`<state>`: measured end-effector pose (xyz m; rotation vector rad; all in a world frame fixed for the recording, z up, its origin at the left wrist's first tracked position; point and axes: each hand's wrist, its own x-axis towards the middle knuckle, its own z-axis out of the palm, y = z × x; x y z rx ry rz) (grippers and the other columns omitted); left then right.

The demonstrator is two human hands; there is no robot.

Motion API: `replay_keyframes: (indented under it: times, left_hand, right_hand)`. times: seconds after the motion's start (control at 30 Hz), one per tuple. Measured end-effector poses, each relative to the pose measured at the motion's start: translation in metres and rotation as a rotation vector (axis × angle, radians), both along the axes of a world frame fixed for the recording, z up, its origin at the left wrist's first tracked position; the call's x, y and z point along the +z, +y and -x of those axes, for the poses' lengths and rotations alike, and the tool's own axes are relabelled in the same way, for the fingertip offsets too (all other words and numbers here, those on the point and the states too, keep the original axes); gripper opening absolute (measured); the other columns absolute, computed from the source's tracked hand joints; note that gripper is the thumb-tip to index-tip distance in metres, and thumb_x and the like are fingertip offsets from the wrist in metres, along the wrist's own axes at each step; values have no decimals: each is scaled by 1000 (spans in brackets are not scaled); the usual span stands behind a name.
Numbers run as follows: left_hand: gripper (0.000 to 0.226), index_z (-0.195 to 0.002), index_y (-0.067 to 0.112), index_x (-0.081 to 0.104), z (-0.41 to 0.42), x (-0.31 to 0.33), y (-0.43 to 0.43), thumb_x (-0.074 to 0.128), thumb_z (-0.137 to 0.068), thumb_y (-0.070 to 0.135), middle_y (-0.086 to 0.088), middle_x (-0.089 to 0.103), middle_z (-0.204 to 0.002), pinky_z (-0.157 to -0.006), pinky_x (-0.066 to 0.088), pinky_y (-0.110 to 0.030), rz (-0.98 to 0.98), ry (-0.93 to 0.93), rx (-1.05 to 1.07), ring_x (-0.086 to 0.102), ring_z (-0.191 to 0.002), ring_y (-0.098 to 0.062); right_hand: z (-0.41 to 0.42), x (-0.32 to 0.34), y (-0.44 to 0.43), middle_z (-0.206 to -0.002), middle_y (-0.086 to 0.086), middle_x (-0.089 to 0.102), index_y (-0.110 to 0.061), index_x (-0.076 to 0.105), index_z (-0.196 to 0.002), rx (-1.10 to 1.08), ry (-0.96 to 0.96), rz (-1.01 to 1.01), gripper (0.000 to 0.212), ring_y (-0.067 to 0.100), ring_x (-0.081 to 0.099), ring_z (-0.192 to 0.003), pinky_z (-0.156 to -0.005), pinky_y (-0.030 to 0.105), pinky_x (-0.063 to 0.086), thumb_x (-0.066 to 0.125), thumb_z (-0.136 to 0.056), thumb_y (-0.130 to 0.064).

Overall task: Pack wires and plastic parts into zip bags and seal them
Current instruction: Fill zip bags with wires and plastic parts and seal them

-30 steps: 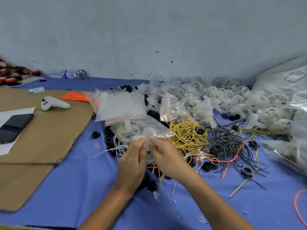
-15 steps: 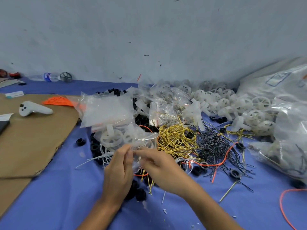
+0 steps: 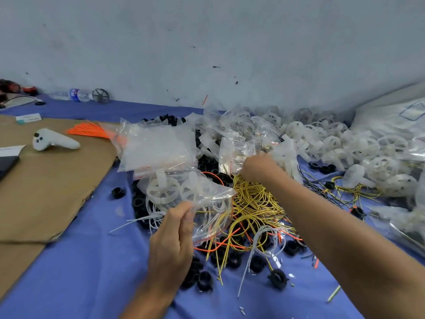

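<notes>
One zip bag (image 3: 207, 194) of white wheels (image 3: 163, 191) pinched by left hand (image 3: 171, 238) fingers (image 3: 186, 218). Right hand (image 3: 258, 168) at yellow wires (image 3: 255, 203), fingers hidden, grip unclear.

Two hands (image 3: 171, 238) (image 3: 255, 168), one bottle (image 3: 76, 95), one controller (image 3: 55, 142)

Left of the yellow wire tangle (image 3: 253, 203), past a few black rings (image 3: 117, 192), the desk (image 3: 92, 261) lies bare and blue. Farther left, the cardboard sheet (image 3: 46, 180) is open but for a white controller (image 3: 54, 141) and orange ties (image 3: 89, 131). Behind the tangle, zip bags (image 3: 158, 146) and white plastic wheels (image 3: 333, 143) pile up to the wall. The right hand (image 3: 257, 166) and its forearm cross above the tangle. The left hand (image 3: 174, 233) grips a filled bag (image 3: 207, 194) at the tangle's left edge.
</notes>
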<state>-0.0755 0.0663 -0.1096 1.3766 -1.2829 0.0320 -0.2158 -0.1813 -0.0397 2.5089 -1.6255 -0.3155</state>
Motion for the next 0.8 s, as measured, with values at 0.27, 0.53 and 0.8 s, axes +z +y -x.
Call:
replay_keyframes:
  times: [0.27,0.53,0.8]
  left_hand:
    - [29,-119,34,53,1,0,0,37,-103,50,40,55,-111,-82,33,2,-1,13,-4,53,-99,20]
    - [29,-120,39,49,2,1,3,34,-102,55,47,51,-112,-84,32,3,-33,-33,6,48,-101,26]
    - [29,-121,37,46,2,1,5,33,-102,54,33,54,-108,-80,32,3,-66,-46,1,55,-89,10]
  right_hand:
    - [44,33,-11,-111,7,70,-7,73,-105,-144,-836,28,32,26,64,-102,-90,39,54,47,-89,3]
    - [84,93,35,-127,12,55,-10,61,-113,-323,-2245,-590,32,28,65,-102,-76,40,58,38,-96,2]
    - [96,35,181,-136,14,54,-3,52,-130,-301,-2347,-1299,50,36,55,-125,-98,44,49,54,-81,-9]
